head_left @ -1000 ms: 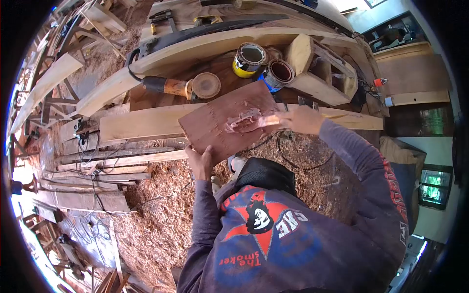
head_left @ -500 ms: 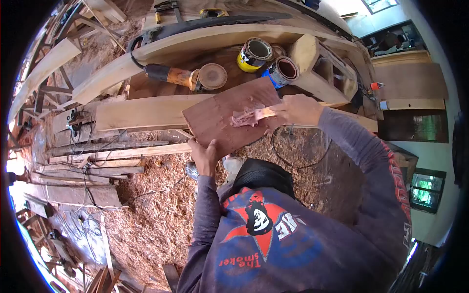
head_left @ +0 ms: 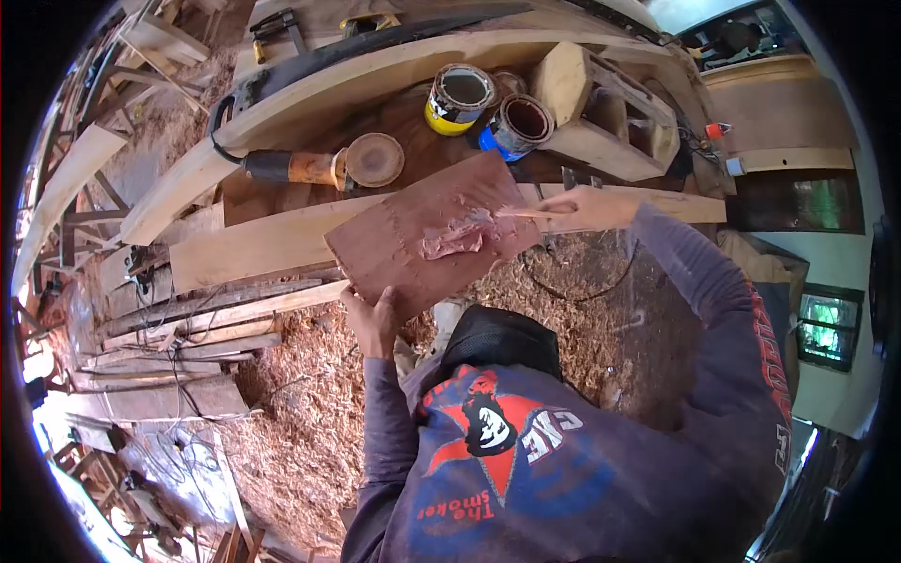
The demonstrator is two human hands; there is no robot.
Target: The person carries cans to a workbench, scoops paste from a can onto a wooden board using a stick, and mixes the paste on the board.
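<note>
My left hand (head_left: 374,319) grips the lower left corner of a reddish-brown board (head_left: 375,246), thumb on top. A pinkish-brown paste (head_left: 452,238) lies in a smeared mound on the board. On the right, my right hand (head_left: 587,206) is closed on a spatula (head_left: 526,213), whose tip touches the paste near the board's right edge. Beyond the board stand an open can with a yellow band (head_left: 459,98) and an open can with a blue band (head_left: 516,128).
An orange grinder (head_left: 314,168) lies beyond the board, with a long handsaw (head_left: 375,49) behind a curved timber (head_left: 178,192). A hollow wooden frame (head_left: 615,122) stands right of the cans. Wood shavings (head_left: 300,422) and cables cover the floor.
The spatula in my right hand has turned flatter and shifted toward the paste's upper right side. The paste mound lies more spread out. My left hand still holds the board.
</note>
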